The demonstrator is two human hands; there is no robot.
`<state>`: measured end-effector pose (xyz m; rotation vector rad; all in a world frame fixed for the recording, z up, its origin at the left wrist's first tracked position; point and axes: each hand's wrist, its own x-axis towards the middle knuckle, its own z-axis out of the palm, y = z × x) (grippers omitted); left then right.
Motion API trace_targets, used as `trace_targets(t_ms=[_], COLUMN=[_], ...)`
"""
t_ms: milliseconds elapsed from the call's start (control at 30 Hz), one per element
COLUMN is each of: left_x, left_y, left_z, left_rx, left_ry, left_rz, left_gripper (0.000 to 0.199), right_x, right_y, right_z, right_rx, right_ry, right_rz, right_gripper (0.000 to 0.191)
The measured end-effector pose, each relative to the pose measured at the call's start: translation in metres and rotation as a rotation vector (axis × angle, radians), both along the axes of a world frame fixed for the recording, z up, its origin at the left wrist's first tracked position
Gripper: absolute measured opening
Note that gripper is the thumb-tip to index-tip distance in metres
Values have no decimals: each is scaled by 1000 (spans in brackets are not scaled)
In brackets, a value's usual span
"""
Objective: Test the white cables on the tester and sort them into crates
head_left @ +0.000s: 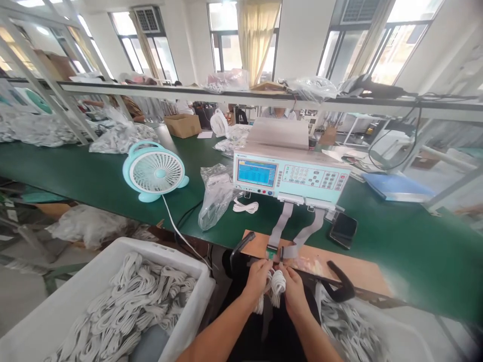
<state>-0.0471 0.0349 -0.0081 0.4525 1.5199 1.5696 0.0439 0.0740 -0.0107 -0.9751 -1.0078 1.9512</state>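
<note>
A bundled white cable (278, 282) hangs between my two hands, below the wooden board's near edge. My left hand (258, 279) is closed in a pinch on one end of it, close to a small green circuit board (271, 254). Beside it, my right hand (293, 287) pinches the cable's other end near a grey connector (289, 252). Whether the plugs sit inside the connectors is hidden by my fingers. Two grey ribbon cables (281, 224) run from these connectors up to the tester (313, 177), whose blue screen is lit.
A white bin (124, 243) full of coiled cables stands at left, another bin (400, 327) at lower right. On the green bench (204, 151) are a blue fan (160, 173), a bagged cable (217, 196), a loose coil (245, 206), a phone (343, 230) and a blue folder (398, 187).
</note>
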Motion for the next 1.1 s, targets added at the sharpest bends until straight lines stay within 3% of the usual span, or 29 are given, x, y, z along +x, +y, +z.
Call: trace_targets(t_ms=[167, 267, 400, 467, 500, 567, 633, 800, 900, 1033, 1100], left_x=[13, 23, 29, 31, 33, 39, 45, 44, 39, 38, 38], left_y=[-13, -30, -48, -49, -48, -44, -40, -40, -45, -52, -55], left_z=[5, 3, -3, -5, -6, -6, -4, -1, -4, -9, -9], left_rx=[0, -52, -25, 16, 36, 67, 85, 72, 27, 28, 38], left_ry=[-26, -187, -433, -459, -450, -409, -346, -95, -41, -218, -236], left_rz=[-20, -181, -276, -279, -288, -322, -368, -311, -241, -251, -287], left_gripper=[25, 32, 41, 41, 41, 40, 39, 28, 19, 19, 20], right_x=[12, 57, 147, 173, 175, 162, 134, 85, 80, 71, 65], right_y=[-14, -4, 26, 29, 26, 10, -9, -31, -31, -35, -37], right_z=[7, 13, 17, 19, 20, 24, 29, 31, 24, 13, 9], right_rx=[83, 125, 468, 657, 733, 829, 837, 729, 562, 214, 206], right_ry=[-80, -255, -881, -1208, -1257, -1100, -785, -453, -308, -166, -175], right_rz=[61, 230, 462, 330, 297, 362, 501, 459, 512, 494, 494], right_gripper=[32, 31, 29, 22, 20, 21, 23, 14, 17, 24, 21])
